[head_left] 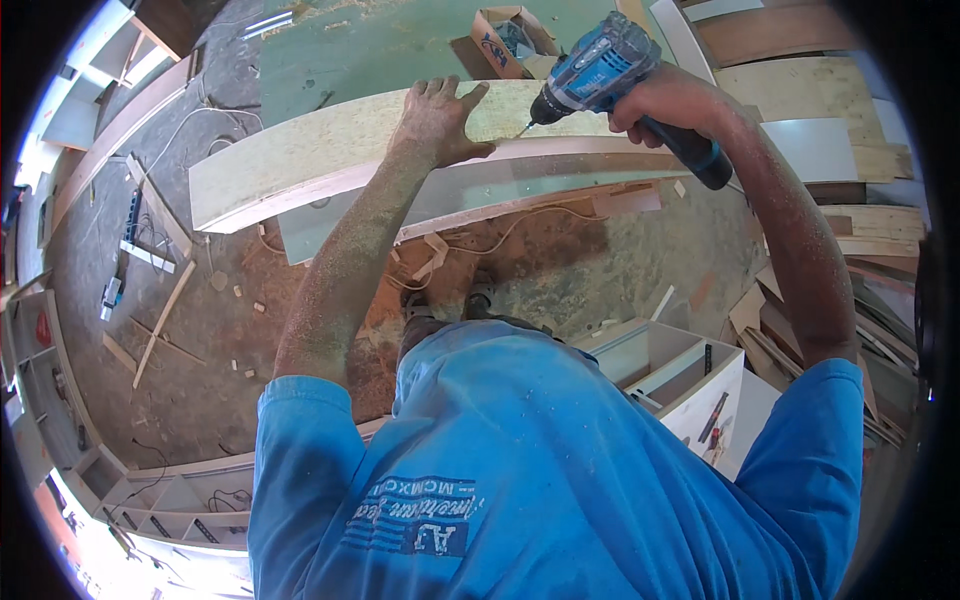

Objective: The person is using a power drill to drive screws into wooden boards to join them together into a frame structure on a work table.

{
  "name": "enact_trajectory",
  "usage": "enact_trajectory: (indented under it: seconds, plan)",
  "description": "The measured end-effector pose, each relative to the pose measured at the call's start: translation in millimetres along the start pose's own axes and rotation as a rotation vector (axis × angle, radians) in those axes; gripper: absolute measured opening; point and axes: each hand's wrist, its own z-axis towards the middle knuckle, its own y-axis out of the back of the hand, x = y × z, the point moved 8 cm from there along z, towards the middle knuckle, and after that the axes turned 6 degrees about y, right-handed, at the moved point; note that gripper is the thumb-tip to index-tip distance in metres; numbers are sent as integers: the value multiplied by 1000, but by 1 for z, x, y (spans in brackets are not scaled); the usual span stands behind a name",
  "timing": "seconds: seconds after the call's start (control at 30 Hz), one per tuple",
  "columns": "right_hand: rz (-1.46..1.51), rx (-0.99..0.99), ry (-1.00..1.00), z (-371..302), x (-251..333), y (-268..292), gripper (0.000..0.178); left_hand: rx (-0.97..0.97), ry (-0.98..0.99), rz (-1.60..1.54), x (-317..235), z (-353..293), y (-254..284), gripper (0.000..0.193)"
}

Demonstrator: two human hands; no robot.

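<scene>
A long pale wooden board piece (pixel 290 165) lies along the near edge of the green worktop (pixel 370 50). My left hand (pixel 437 122) rests on its top with fingers spread, the thumb pointing right along the near edge. My right hand (pixel 665 105) grips a blue and black cordless drill (pixel 600 70) from the right. The drill tilts down to the left, and its thin bit (pixel 524 129) reaches the wood just right of my left hand. Whether the tip has entered the wood cannot be made out. Sawdust covers my forearms.
An open cardboard box (pixel 510 42) stands on the worktop beyond the board. Wood strips (pixel 160 325), offcuts and cables lie on the floor at left. Behind me at right is a white cabinet carcass (pixel 665 370) with hand tools on it. Stacked boards (pixel 815 90) line the right side.
</scene>
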Motion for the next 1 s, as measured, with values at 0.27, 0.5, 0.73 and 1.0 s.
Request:
enact_trajectory:
  seconds: [0.27,0.5,0.73,1.0]
  plan:
    - [44,-7,-71,5,-12,-2,16,-13,6,-25,2,0,-1,100]
    - [87,-11,-186,4,-16,-5,18,5,17,-38,2,-1,1,97]
    - [72,12,-219,11,-15,-5,12,1,10,-51,2,-2,5,95]
    - [40,39,-216,13,-5,-9,10,-4,9,-56,4,-1,3,93]
